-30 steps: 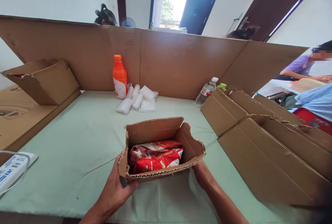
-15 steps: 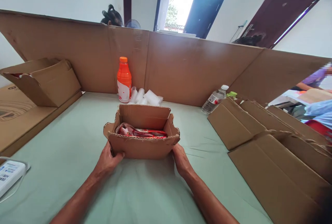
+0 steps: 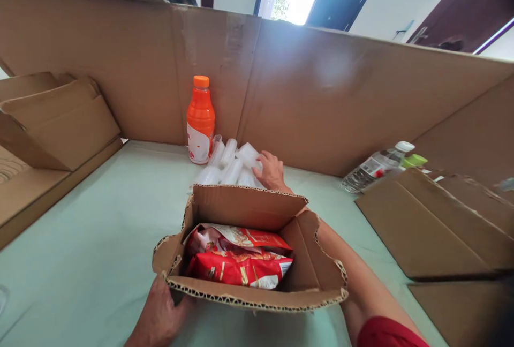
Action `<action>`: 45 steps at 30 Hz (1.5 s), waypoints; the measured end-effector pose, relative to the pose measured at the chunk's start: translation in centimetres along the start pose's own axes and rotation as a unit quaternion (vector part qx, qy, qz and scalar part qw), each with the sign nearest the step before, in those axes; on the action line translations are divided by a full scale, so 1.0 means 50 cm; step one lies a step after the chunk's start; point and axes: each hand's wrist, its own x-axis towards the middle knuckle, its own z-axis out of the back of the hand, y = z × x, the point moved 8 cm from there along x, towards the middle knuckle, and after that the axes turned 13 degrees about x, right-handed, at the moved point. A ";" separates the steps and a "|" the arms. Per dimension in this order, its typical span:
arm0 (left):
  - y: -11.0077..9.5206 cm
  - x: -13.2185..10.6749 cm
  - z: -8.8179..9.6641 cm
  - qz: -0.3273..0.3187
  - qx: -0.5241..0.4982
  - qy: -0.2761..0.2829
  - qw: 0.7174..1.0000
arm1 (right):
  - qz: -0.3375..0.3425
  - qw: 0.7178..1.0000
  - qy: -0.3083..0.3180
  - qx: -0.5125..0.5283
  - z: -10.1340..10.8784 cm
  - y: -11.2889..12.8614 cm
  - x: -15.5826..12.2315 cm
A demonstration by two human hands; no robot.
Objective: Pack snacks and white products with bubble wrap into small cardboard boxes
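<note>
An open-topped cardboard box [image 3: 251, 296] with torn, wavy edges is in front of me, with shiny red food packets [image 3: 244, 269] lying inside. My left hand [image 3: 160, 304] grips the box's near left corner, thumb at the front. Beyond the box's far wall reaches my right hand [image 3: 271, 170], fingers apart at the right end of a pile of small white translucent rolls [image 3: 231, 170]. Its fingertips are at a whitish piece [image 3: 248, 154] in that pile; whether they touch it I cannot tell. The box's wall hides part of my right forearm.
Left of the rolls stands an orange drink bottle [image 3: 201, 117]. A clear water bottle [image 3: 375, 167] leans at the right beside cardboard boxes [image 3: 425, 224]. Another cardboard box [image 3: 68, 122] sits at the left. A tall cardboard panel [image 3: 321, 90] closes off the back of the green-covered table [image 3: 92, 218].
My right hand has left the box's right side and moved forward to the white rolls. The box appears nearer and larger, its red packets more visible. My left hand has stayed on it.
</note>
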 end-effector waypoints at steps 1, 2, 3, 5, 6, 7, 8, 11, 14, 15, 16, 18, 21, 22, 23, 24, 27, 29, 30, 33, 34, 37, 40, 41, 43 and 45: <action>-0.002 -0.001 -0.002 -0.009 0.004 0.003 1.000 | -0.009 1.000 -0.018 0.020 0.002 -0.004 0.013; -0.003 -0.002 -0.002 -0.013 0.009 0.004 1.000 | -0.020 0.998 -0.042 0.044 0.014 -0.010 0.017; -0.002 -0.002 -0.002 -0.010 0.015 0.003 1.000 | -0.032 0.995 -0.067 0.070 0.035 -0.016 0.013; -0.001 -0.001 0.001 0.004 0.015 -0.001 1.000 | -0.059 0.984 -0.113 0.126 0.095 -0.032 -0.024; -0.002 0.000 0.003 0.010 0.006 0.000 1.000 | -0.074 0.977 -0.128 0.152 0.129 -0.041 -0.057; -0.004 0.002 0.005 0.016 -0.008 0.002 1.000 | -0.090 0.970 -0.141 0.177 0.163 -0.050 -0.098; -0.006 0.005 0.008 0.021 -0.023 0.004 1.000 | -0.108 0.961 -0.151 0.204 0.196 -0.060 -0.147; -0.013 0.014 0.023 0.036 -0.056 0.005 0.998 | -0.159 0.930 -0.170 0.284 0.273 -0.082 -0.321; -0.028 0.019 0.049 0.045 -0.061 -0.005 0.997 | -0.205 0.898 -0.170 0.350 0.307 -0.086 -0.495; -0.037 0.017 0.064 0.046 -0.056 -0.022 0.997 | -0.217 0.888 -0.169 0.368 0.310 -0.084 -0.547; -0.050 0.010 0.083 0.046 -0.050 -0.054 0.996 | -0.228 0.879 -0.168 0.384 0.312 -0.080 -0.595; -0.088 -0.022 0.132 0.034 -0.037 -0.152 0.987 | -0.245 0.862 -0.169 0.410 0.308 -0.071 -0.679; -0.154 -0.112 0.175 0.007 -0.063 -0.255 0.965 | -0.289 0.824 -0.146 0.466 0.268 -0.055 -0.775; -0.172 -0.141 0.164 0.006 -0.085 -0.228 0.970 | -0.309 0.804 -0.130 0.491 0.245 -0.048 -0.799; -0.186 -0.166 0.137 0.012 -0.114 -0.164 0.980 | -0.330 0.782 -0.111 0.516 0.217 -0.039 -0.819; -0.202 -0.190 0.099 0.016 -0.153 -0.072 0.985 | -0.351 0.759 -0.087 0.541 0.187 -0.027 -0.835; -0.244 -0.262 -0.009 0.029 -0.266 0.174 0.948 | -0.411 0.683 0.006 0.604 0.095 0.020 -0.866; -0.249 -0.282 -0.037 0.059 -0.287 0.222 0.930 | -0.439 0.636 0.069 0.632 0.055 0.055 -0.878; -0.243 -0.284 -0.041 0.084 -0.278 0.225 0.930 | -0.445 0.621 0.088 0.639 0.047 0.069 -0.882; -0.217 -0.284 -0.036 0.136 -0.230 0.223 0.937 | -0.434 0.644 0.076 0.626 0.073 0.078 -0.886; -0.209 -0.284 -0.030 0.137 -0.219 0.215 0.942 | -0.423 0.670 0.051 0.608 0.094 0.071 -0.888; -0.193 -0.292 -0.012 0.105 -0.198 0.185 0.957 | -0.389 0.761 -0.037 0.518 0.166 0.045 -0.906; -0.184 -0.308 -0.008 0.086 -0.192 0.187 0.960 | -0.327 0.859 -0.078 0.386 0.221 0.044 -0.929; -0.184 -0.312 -0.007 0.084 -0.191 0.188 0.960 | -0.284 0.898 -0.072 0.329 0.234 0.056 -0.932; -0.184 -0.316 -0.005 0.086 -0.190 0.190 0.959 | -0.158 0.967 -0.024 0.200 0.242 0.103 -0.931; -0.186 -0.316 -0.005 0.093 -0.193 0.193 0.958 | -0.021 0.994 0.059 0.088 0.221 0.159 -0.935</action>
